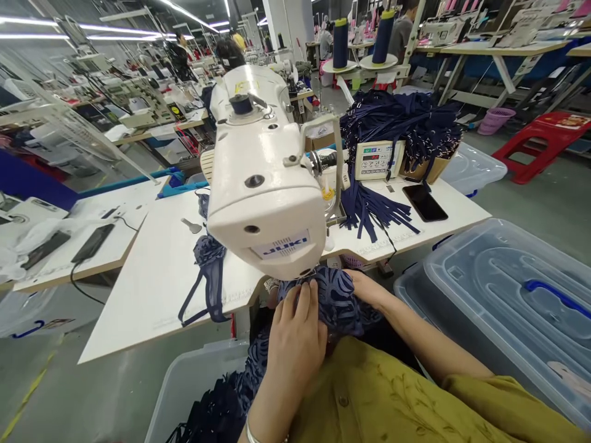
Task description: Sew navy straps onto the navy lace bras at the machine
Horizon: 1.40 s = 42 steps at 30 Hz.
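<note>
My left hand lies on navy lace fabric just below the head of a white Juki sewing machine. Its fingers are stretched forward, pressing the cloth flat. My right hand rests on the same fabric to the right; its fingers reach under the machine head and are hidden there. More navy lace spills down into a bin at my left knee. Another navy piece with straps hangs over the table's front edge.
Navy straps and a black phone lie on the white table, beside a control panel and a box heaped with straps. A lidded clear tub stands at my right. Other workers sit far behind.
</note>
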Tool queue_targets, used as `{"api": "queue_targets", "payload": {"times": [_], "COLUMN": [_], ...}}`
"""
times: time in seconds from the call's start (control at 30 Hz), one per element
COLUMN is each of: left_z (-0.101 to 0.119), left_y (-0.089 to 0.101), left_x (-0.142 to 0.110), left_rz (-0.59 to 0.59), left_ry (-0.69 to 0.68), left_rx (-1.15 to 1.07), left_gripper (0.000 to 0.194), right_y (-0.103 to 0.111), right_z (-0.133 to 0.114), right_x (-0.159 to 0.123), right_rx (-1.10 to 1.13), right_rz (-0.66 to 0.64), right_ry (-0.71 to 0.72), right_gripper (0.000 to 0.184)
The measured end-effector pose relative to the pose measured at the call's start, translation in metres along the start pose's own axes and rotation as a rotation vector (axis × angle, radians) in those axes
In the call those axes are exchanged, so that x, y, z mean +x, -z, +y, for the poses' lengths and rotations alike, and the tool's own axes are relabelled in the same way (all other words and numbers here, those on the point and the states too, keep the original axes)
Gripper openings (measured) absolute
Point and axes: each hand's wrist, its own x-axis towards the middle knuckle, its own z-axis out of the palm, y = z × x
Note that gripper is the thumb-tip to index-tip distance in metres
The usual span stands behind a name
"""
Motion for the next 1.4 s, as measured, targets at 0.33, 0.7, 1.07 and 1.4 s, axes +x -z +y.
{"api": "queue_targets", "payload": {"times": [0.33,0.7,1.07,1.4], "left_z": [0.022,-0.009,-0.010,0.013], "left_y": [0.028,0.017,-0.006,-0.010], "left_x": [0.002,0.007,0.016,0.005], "left_rz": [-0.094,-0.122,0.245,0.222], "left_ry": [0.156,0.399,0.130,0.152], "left_rx": [-0.866,-0.668,-0.002,0.042], "left_gripper": [0.046,0.029,0.021,0.028], "right_y": [0.049,0.073,0.096,0.087], "right_z": [-0.080,-0.038,-0.022,-0.053], "right_x": [-0.051,0.073,0.097,0.020], "right_rx": [-0.138,-0.773,-0.468,0.455], "right_rz": [-0.330,0.263,0.335,0.165], "right_ry": [0.431,-0.201,-0.157,-0.022], "right_gripper": [0.014,0.028,0.008,0.036]}}
